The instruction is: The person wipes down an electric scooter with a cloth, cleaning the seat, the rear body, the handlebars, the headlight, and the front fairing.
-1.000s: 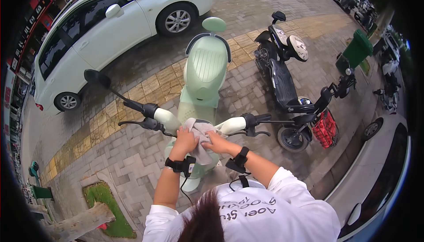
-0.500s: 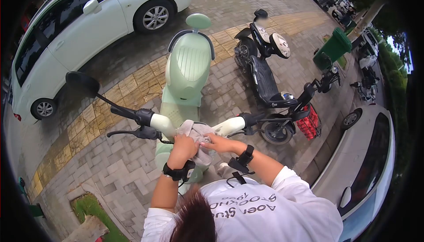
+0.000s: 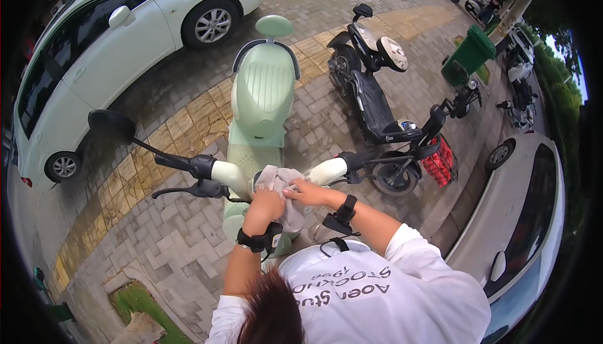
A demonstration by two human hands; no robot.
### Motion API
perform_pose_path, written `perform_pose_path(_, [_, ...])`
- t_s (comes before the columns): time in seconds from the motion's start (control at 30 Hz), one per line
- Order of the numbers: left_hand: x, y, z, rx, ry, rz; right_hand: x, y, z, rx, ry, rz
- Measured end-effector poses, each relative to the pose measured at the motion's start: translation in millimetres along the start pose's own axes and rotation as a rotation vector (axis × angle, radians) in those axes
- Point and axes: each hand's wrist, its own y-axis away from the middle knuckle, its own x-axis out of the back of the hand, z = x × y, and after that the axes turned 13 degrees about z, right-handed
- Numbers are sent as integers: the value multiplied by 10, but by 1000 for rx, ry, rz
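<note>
A greyish-pink cloth [image 3: 291,217] lies bunched over the middle of the handlebars of a pale green scooter [image 3: 262,102]. My left hand [image 3: 268,203] is closed on the cloth's left side, its fingers curled and partly hidden. From the right, my right hand [image 3: 309,192] grips the cloth's upper right part, thumb and fingers close to the left hand. The cream left handlebar [image 3: 227,174] and cream right handlebar [image 3: 328,170] reach out on either side. What lies beneath the cloth is mostly covered.
A black scooter [image 3: 383,108] with a red basket [image 3: 440,160] stands to the right. A round mirror [image 3: 112,127] sticks out on the left. Beyond are a white car [image 3: 135,45], a green bin [image 3: 468,55] and a silver car [image 3: 502,218] on the right.
Both hands stay on the cloth and have shifted only slightly; the cloth's folds look a little different. The whole view has moved a little.
</note>
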Motion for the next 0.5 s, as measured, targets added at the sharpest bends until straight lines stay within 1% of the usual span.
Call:
perform_pose_path(0.03, [-37,-64,19,0,-3,1,0,-68,-25,-25,-15,15])
perform_pose_path(0.07, [-69,-164,40,60,-2,-17,-55,-166,44,-20,-17,16])
perform_pose_path(0.1, [-94,-260,48,122,-2,-31,-124,-305,174,21,21,95])
perform_pose_path(0.13, [-132,-348,39,127,-6,-24,-117,-379,154,64,60,171])
perform_pose_path(0.17, [-175,-418,27,137,-28,-53,-109,-402,151,-20,29,220])
perform_pose_path(0.2, [-147,-432,60,149,-50,-84,-76,-350,80,-13,25,214])
perform_pose_path(0.23, [-125,-404,94,159,-54,-84,-43,-282,10,-48,49,262])
perform_pose_path(0.27, [-97,-368,135,129,13,-122,-21,-240,-14,-82,75,311])
perform_pose_path(0.3, [-55,-354,184,98,78,-157,-86,-216,11,-68,65,357])
perform_pose_path(0.33, [-25,-288,268,81,86,-92,-129,-165,-11,-54,57,406])
perform_pose_path(0.37, [25,-256,344,120,141,-98,-134,-88,3,-82,-14,410])
perform_pose_path(0.4, [159,-185,476,160,199,-108,-64,21,-25,-82,-16,401])
perform_pose_path(0.43, [220,-153,552,169,200,-108,32,132,-48,30,-43,483])
perform_pose_path(0.5, [288,-141,643,165,498,-80,260,296,-75,262,-36,663])
